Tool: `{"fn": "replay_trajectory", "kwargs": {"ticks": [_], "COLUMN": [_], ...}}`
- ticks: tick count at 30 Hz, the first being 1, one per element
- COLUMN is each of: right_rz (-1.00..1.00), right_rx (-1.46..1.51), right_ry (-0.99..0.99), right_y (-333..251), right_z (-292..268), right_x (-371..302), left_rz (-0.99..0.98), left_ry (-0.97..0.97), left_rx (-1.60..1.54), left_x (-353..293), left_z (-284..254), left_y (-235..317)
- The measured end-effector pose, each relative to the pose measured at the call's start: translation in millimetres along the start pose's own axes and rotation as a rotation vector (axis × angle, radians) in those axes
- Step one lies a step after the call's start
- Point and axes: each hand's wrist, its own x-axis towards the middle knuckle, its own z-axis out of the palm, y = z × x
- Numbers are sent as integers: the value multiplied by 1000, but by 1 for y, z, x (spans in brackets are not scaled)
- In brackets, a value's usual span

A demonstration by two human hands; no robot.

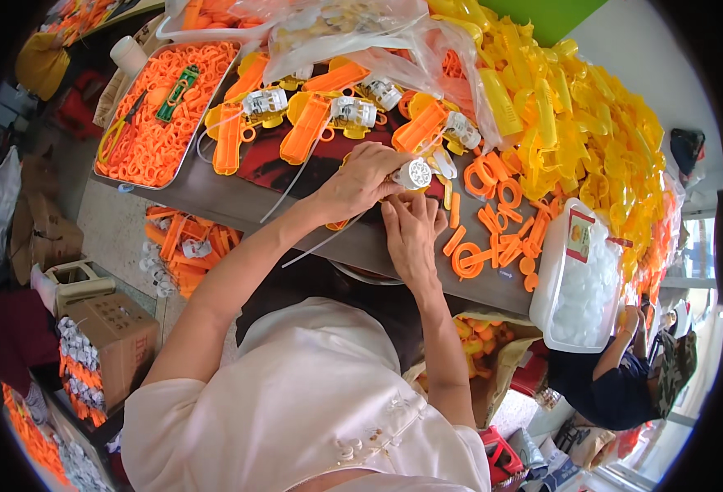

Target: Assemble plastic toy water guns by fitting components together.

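Observation:
Over the near edge of the table, my left hand (356, 182) is closed around a toy gun assembly, its thumb and fingers beside a round white mechanism (415, 174) with a perforated face. My right hand (411, 233) is closed at the same piece, its bent fingertips pressed against it from below; most of the piece is hidden under both hands. A thin white tube (326, 247) hangs out beneath my left wrist. Beyond my hands lie several half-assembled toy guns (305, 131), with orange handles, yellow shells and white mechanisms.
At the left, a metal tray (234, 61) holds small orange rings, yellow-handled pliers and a green tool. Loose orange parts (493, 228) lie to my right, beside a white tub (547, 307) and heaped yellow shells (575, 123). Another person (616, 377) is at the right. A cardboard box (120, 336) stands lower left.

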Motion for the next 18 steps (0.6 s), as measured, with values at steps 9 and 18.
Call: {"fn": "replay_trajectory", "kwargs": {"ticks": [9,18], "right_rz": [-95,-19], "right_rx": [-63,323], "right_ry": [-74,13], "right_y": [20,-3], "right_z": [-21,-41], "right_x": [9,17], "left_rz": [-77,-122], "left_ry": [-41,-202], "left_rx": [-33,-168], "left_x": [2,16], "left_z": [-4,-43], "left_y": [3,15]}}
